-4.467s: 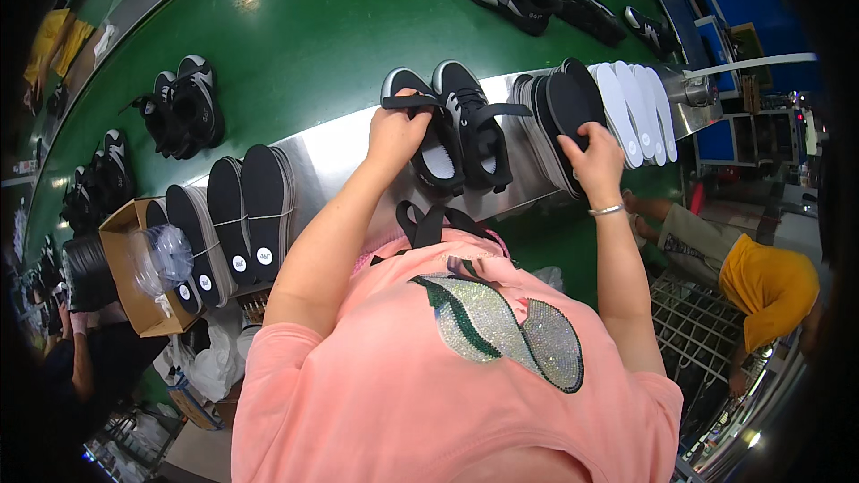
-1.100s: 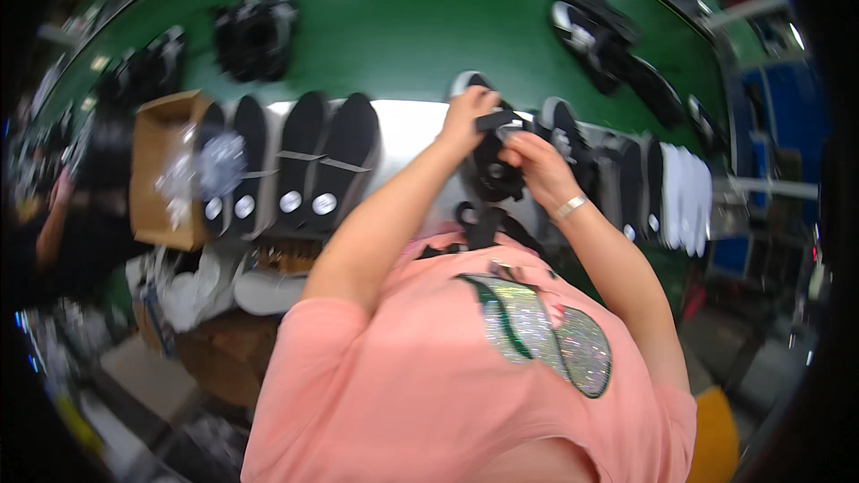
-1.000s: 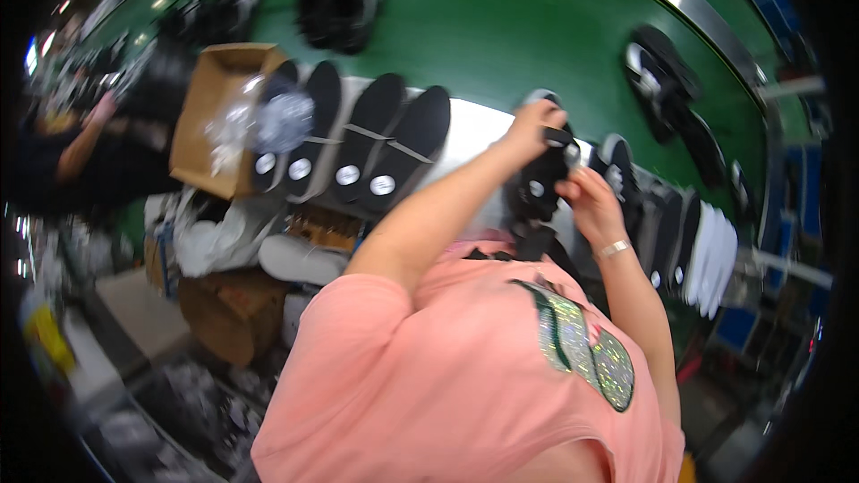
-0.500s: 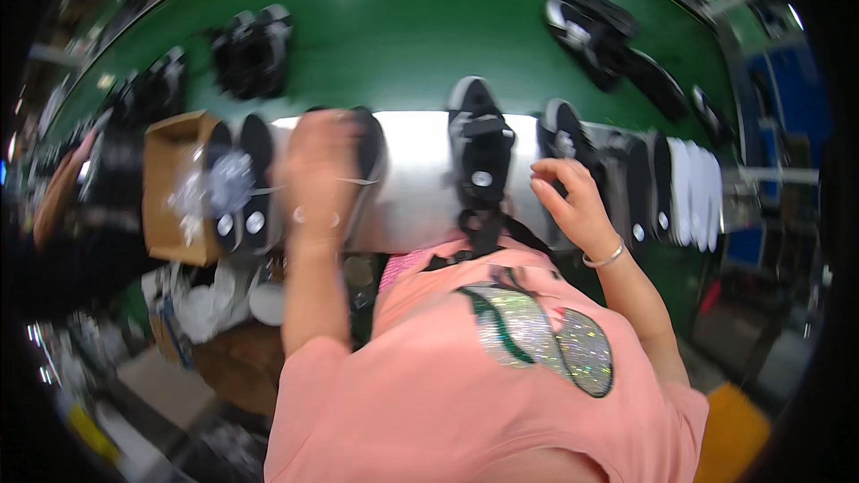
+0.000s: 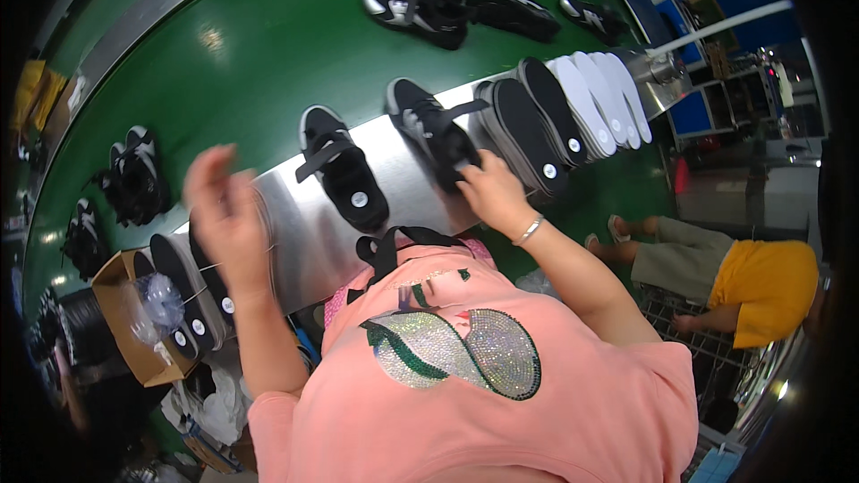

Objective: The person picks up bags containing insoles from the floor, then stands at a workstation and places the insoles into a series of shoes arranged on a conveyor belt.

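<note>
Green surface (image 5: 268,63) fills the back, metal worktop (image 5: 291,201) runs along its near side. Two black shoes on the worktop, toes pointing away from the person. Left-hand shoe (image 5: 338,164) stands alone, strap out to its left, round white label visible inside. Right-hand shoe (image 5: 429,125) is near it, strap out to the right, reaching toward the stacked black insoles (image 5: 523,125). White insoles (image 5: 599,98) just beyond those.

Right hand (image 5: 479,179) at the heel of the right-hand shoe, fingers bent and touching; can't tell if they are clamped on it. Silver bracelet (image 5: 529,231) on that wrist. Left hand (image 5: 219,206) motion-blurred, fingers apart, over the tied black insoles (image 5: 183,273) at left; looks like nothing in it, but the blur makes that uncertain.

Cardboard box (image 5: 112,291) with clear plastic (image 5: 163,304) in it, just left of the tied insoles. More dark shoes on the green surface: a group (image 5: 425,13) at the far side, a pair (image 5: 134,179) at left. Another person in a yellow top (image 5: 769,282) at far right, well apart from the shoes. Pink shirt (image 5: 573,394) of the wearer fills the lower middle.
</note>
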`<state>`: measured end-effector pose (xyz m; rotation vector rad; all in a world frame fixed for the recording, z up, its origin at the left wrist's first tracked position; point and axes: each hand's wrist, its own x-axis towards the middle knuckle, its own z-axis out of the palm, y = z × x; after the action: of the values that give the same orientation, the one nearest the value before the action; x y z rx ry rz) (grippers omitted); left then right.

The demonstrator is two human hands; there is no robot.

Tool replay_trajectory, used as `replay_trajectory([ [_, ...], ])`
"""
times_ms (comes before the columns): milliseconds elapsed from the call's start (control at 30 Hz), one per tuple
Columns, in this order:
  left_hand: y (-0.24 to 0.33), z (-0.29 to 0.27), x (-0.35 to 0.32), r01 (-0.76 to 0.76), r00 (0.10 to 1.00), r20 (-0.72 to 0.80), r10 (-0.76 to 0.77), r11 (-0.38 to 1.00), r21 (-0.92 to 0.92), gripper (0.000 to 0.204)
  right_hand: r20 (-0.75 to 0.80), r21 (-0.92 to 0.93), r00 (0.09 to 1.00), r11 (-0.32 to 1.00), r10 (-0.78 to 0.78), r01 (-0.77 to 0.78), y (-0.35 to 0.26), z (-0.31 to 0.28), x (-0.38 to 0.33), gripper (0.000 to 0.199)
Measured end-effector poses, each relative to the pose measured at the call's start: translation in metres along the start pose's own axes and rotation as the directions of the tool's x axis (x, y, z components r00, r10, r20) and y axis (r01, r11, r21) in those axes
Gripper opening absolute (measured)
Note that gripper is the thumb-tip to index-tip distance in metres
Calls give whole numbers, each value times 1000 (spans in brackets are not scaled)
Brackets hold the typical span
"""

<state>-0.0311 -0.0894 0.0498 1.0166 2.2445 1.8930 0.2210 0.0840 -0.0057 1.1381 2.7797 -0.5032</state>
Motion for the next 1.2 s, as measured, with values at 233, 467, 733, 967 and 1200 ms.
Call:
replay_trajectory([
  [233, -1, 162, -38, -234, 767, 639, 53, 951, 202, 82, -422, 74, 889, 970, -179, 230, 51, -50, 18, 23],
  [467, -12, 192, -35, -167, 804, 591, -71, 926, 340, 49, -284, -97, 942, 972, 179, -214, 149, -66, 38, 37],
  [733, -14, 184, -28, -281, 793, 609, 6, 891, 357, 25, -439, -116, 883, 965, 162, -235, 149, -74, 36, 30],
  [967, -33, 192, -13, 96, 853, 484, -196, 970, 224, 21, 334, 908, 943, 271, -6, -319, 71, -110, 0, 21],
  [1200, -36, 186, -19, 198, 744, 616, -257, 966, 164, 19, 313, 351, 944, 936, -105, -13, 10, -39, 41, 21],
])
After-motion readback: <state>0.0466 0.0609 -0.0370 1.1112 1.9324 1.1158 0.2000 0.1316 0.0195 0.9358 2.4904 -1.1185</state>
